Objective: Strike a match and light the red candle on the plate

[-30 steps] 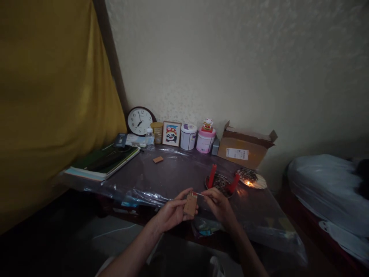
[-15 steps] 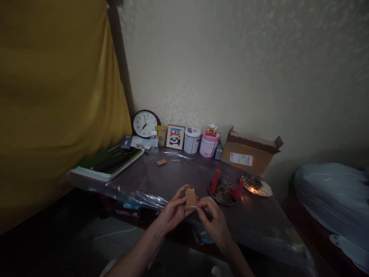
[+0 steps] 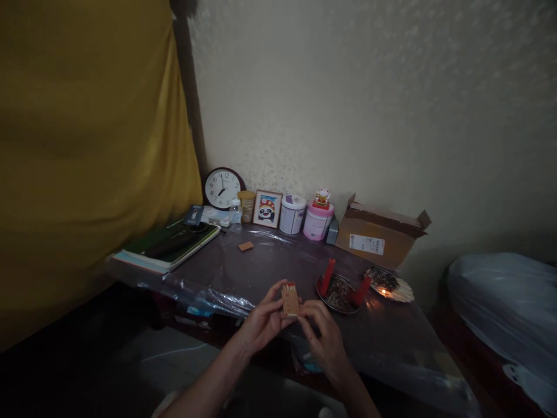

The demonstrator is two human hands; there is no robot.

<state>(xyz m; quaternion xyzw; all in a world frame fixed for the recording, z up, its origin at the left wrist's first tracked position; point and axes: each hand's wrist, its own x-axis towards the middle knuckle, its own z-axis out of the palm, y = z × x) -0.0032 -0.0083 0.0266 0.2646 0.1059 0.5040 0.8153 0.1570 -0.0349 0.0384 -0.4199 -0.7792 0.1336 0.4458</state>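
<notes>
My left hand [image 3: 260, 321] grips a small open matchbox [image 3: 289, 298], held upright above the near edge of the dark plastic-covered table [image 3: 265, 261]. My right hand [image 3: 322, 335] is closed with its fingertips pinched at the lower right corner of the matchbox; whether a match is between them is too small to tell. Just beyond my hands, two red candles [image 3: 328, 276] lean on a round metal plate [image 3: 338, 293]. Right of it a small flame [image 3: 383, 291] burns on another dish holding spent matches.
Along the wall stand a clock [image 3: 223, 188], a framed panda picture [image 3: 267, 209], two tubs [image 3: 292, 214], and an open cardboard box [image 3: 380, 233]. Books [image 3: 167, 245] lie at the table's left under a yellow curtain [image 3: 87, 145]. A small orange block [image 3: 246, 246] lies mid-table. A plastic-wrapped bundle [image 3: 505, 302] sits at right.
My right hand has drawn down and in from the top of the matchbox to its lower corner. The camera has shifted slightly, so the table appears a bit further right.
</notes>
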